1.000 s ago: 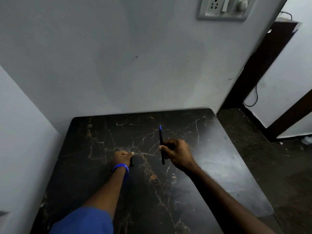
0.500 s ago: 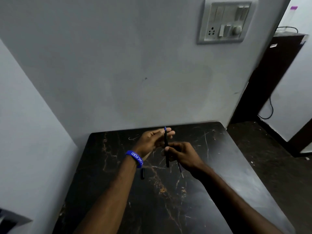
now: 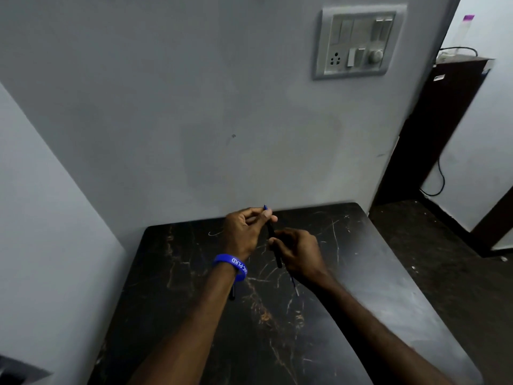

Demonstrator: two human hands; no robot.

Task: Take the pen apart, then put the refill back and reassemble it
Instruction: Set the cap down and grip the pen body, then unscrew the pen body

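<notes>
Above the black marble table (image 3: pixel 361 273), my right hand (image 3: pixel 298 252) grips the dark pen barrel (image 3: pixel 270 230) around its lower half and holds it nearly upright. My left hand (image 3: pixel 244 232), with a blue wristband, pinches the barrel's top end, where a small blue tip (image 3: pixel 265 208) shows. A short black pen piece (image 3: pixel 231 294) lies on the table, partly hidden under my left wrist. A thin refill (image 3: pixel 294 284) lies on the table just below my right hand.
The table stands in a corner, with walls behind it and to its left. A switchboard (image 3: pixel 358 41) is mounted high on the back wall. A dark cabinet (image 3: pixel 433 129) and a hanging cable (image 3: pixel 441 176) are at the right, beyond the table edge, over dark floor.
My left hand left the short black piece on the table and rose to the top of the barrel. The right hand lifted the barrel slightly. The view tilted upward.
</notes>
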